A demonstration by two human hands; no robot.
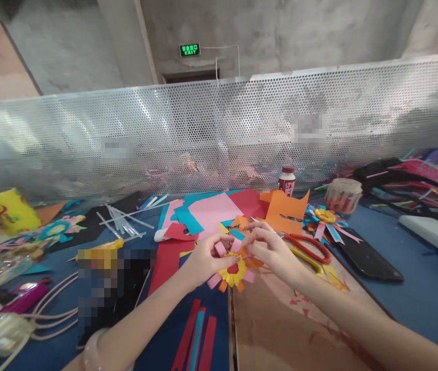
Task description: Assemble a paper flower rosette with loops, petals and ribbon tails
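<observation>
Both hands close their grip on one paper flower (233, 272), held just above the worktop (427, 293) at the near centre. Left hand (203, 259): fingers curled shut, thumb and forefinger pinching a pink looped strip at the flower's upper left. Right hand (271, 251): fingertips pinched on an orange petal at the upper right, remaining fingers loosely bent. Flower shows a yellow fringed disc, red centre, pink and orange petals beneath.

Judgement: step in hand is petal assembly, a strip being seated or curled on the flower. Next move likely calls for steady pinch pressure and fine alignment of the strip against the disc; whether adhesive is present on the joint cannot be told.

Below the hands, brown board (281, 330) and red and blue strips (196, 335) lie flat. Just right of the right hand, red-handled scissors (307, 247). Beyond, loose coloured sheets (219, 208), a finished flower (325, 219), a glue bottle (287, 180). Farthest, a perforated metal screen (219, 139).
</observation>
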